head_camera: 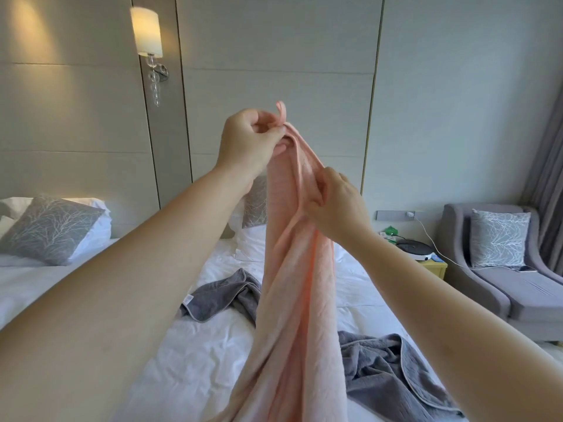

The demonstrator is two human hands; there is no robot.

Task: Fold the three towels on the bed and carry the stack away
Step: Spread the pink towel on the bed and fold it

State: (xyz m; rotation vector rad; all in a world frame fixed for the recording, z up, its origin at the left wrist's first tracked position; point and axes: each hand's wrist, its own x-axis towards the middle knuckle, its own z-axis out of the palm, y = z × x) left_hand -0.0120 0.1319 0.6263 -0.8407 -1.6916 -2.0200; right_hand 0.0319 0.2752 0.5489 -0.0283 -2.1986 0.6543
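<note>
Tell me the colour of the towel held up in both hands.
Pale salmon pink towel, pinched by left hand and right hand; head view.

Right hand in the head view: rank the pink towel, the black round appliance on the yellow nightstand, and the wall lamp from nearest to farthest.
1. Pink towel: gripped by the right hand.
2. Black round appliance: lower right, on the nightstand.
3. Wall lamp: far upper left, on the wall.

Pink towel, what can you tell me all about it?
The pink towel looks soft, with a ribbed weave and a small hanging loop at its top corner. It is unfolded and bunched lengthwise, hanging from up high down towards the white bed. The left hand pinches the top corner by the loop; the right hand has a grip on an edge lower down.
</note>
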